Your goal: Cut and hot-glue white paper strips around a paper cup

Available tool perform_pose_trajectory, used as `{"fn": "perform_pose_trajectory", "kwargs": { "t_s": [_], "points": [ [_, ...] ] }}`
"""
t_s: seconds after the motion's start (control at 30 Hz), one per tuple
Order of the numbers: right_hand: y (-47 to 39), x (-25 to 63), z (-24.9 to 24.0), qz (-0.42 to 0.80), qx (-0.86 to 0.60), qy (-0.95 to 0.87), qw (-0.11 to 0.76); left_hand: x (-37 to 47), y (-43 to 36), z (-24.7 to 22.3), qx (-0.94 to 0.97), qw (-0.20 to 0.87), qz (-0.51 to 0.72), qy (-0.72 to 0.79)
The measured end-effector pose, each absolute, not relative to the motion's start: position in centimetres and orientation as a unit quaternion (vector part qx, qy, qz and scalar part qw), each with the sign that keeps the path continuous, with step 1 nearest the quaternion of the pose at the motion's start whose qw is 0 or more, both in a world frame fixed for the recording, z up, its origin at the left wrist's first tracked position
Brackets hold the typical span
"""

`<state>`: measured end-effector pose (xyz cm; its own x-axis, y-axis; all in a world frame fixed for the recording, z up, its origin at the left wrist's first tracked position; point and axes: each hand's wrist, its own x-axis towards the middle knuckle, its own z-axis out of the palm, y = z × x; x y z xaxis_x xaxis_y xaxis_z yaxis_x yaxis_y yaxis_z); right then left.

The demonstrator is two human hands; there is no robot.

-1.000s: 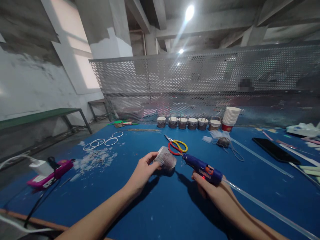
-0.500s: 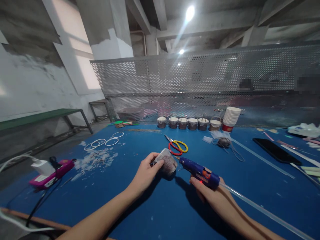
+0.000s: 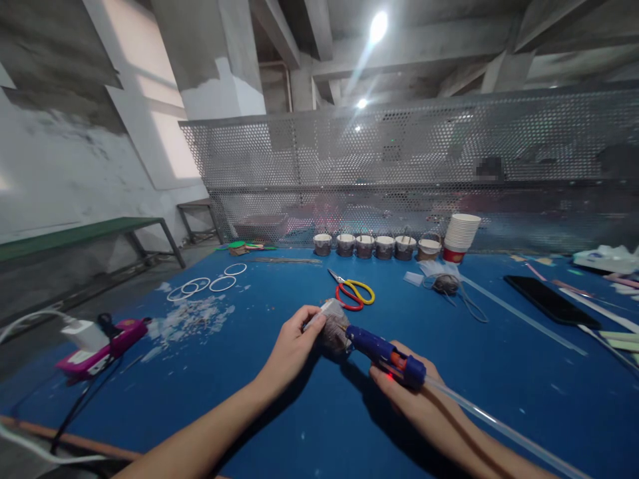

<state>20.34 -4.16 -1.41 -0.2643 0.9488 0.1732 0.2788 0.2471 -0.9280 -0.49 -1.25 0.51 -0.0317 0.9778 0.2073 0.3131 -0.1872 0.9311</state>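
Head view: a power strip (image 3: pixel 134 328) lies well left of the scissors (image 3: pixel 343 281); just in front of them, the left hand (image 3: pixel 292 340) pinches a cup (image 3: pixel 332 342), with a glue gun (image 3: pixel 370 345) at it, clasped by the right hand (image 3: pixel 412 389); rightward of the scissors lies a phone (image 3: pixel 549 301).

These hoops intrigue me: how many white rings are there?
4, all on the blue table, left side: two overlapping rings; right of them, a nearer ring and a farther ring. None looks hidden.
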Motion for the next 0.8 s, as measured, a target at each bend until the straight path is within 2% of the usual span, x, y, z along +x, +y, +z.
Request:
{"fn": "perform_pose_trajectory", "kwargs": {
  "t_s": [0.37, 0.8],
  "points": [
    [-4.04, 19.82, -1.40, 0.337, -0.442, -0.723, 0.410, -0.17, -1.43, 0.35, 0.612, 0.356, 0.480, 0.518],
    [-3.92, 20.13, -1.76, 0.303, -0.432, -0.730, 0.434, 0.19, -2.14, 0.51, 0.653, 0.325, 0.449, 0.517]
  ]
}}
